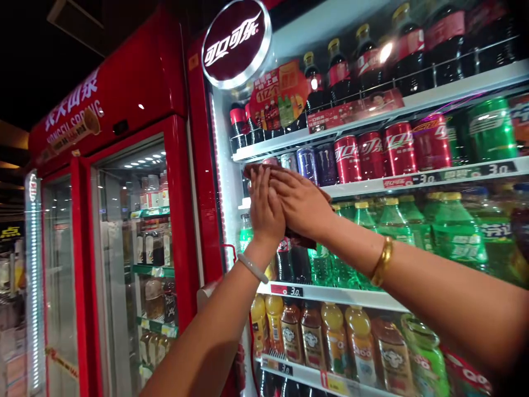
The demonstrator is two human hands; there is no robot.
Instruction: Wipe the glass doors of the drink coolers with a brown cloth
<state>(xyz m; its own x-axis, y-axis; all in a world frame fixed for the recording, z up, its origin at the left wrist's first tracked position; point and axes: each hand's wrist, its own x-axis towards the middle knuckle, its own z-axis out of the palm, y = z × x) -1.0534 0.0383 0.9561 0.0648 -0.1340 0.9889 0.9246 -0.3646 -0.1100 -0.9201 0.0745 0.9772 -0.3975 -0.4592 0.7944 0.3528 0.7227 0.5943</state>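
Note:
A dark brown cloth (305, 240) is pressed against the glass door of a red drinks fridge, its edges showing above, below and to the right of my hands. My right hand (301, 204), with a gold bangle at the wrist, holds the cloth there, fingers together and pointing up and left. Overlapping its fingertips is my left hand (266, 212), a grey bangle on that wrist. Its fingers lie stretched out and flat, pointing up. Both palms are hidden, and so is most of the cloth.
Behind the glass, shelves hold cola bottles (336, 69), red cans (400, 148), green bottles (457, 231) and juice bottles (332, 331). A round lit sign (236, 43) sits at the door's top left. Another red fridge (177, 220) stands to the left.

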